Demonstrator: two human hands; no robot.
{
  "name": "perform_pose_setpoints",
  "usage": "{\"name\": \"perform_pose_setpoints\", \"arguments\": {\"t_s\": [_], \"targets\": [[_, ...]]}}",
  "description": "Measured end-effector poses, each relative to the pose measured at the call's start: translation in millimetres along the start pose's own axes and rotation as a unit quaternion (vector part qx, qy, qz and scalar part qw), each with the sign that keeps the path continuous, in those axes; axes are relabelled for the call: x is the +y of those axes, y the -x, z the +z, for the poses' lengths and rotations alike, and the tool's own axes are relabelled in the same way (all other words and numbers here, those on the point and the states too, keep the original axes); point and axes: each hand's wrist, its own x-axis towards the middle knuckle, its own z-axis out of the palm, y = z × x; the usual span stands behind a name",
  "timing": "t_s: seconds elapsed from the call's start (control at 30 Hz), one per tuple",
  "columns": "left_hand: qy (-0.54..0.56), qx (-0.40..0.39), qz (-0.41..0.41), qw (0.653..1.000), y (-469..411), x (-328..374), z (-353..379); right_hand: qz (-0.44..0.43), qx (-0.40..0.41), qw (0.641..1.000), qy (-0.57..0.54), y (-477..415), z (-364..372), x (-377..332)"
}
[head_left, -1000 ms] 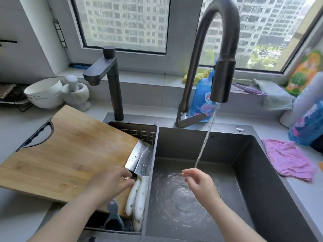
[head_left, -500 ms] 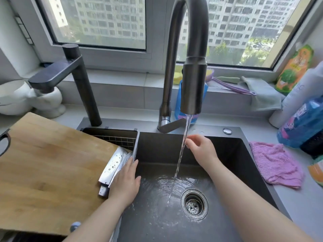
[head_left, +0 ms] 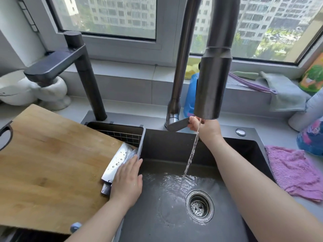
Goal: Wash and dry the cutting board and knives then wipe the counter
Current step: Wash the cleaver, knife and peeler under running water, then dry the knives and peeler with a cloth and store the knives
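Your right hand (head_left: pixel 205 127) is curled round the tap lever (head_left: pixel 178 124) at the back of the sink (head_left: pixel 174 145), where a thin stream of water (head_left: pixel 191 152) falls into the main basin and spreads in a shallow, rippling film by the drain strainer (head_left: pixel 199 206). Left of the basin the wooden cutting board (head_left: pixel 50 165) lies flat over the narrow side compartment, its long axis running left to right and its handle cut-out at the far left. Your left hand (head_left: pixel 126 180) lies flat, fingers straight, on the wet knives (head_left: pixel 116 161), which rest at the board's right edge beside the divider, blades pointing away towards the window.
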Motion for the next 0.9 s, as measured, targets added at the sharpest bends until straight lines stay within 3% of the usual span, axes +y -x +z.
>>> {"name": "perform_pose_setpoints", "arguments": {"t_s": [0.4, 0.57, 0.7, 0.9], "targets": [[-0.002, 0.015, -0.029, 0.999, 2, 3, -5, 0.006, 0.028, 0.999, 0.042, -3, 9, 3], [0.089, -0.001, -0.079, 0.993, 3, 5, -5, 0.011, 0.029, 0.998, 0.048, -1, 7, 1], [0.091, 0.002, -0.089, 0.992, 2, 6, -6, 0.031, -0.006, 0.998, 0.059, -2, -1, -5], [0.057, -0.011, -0.081, 0.995, 1, 10, -12, -0.025, -0.059, 0.991, 0.121, 6, -25, -3]]}}
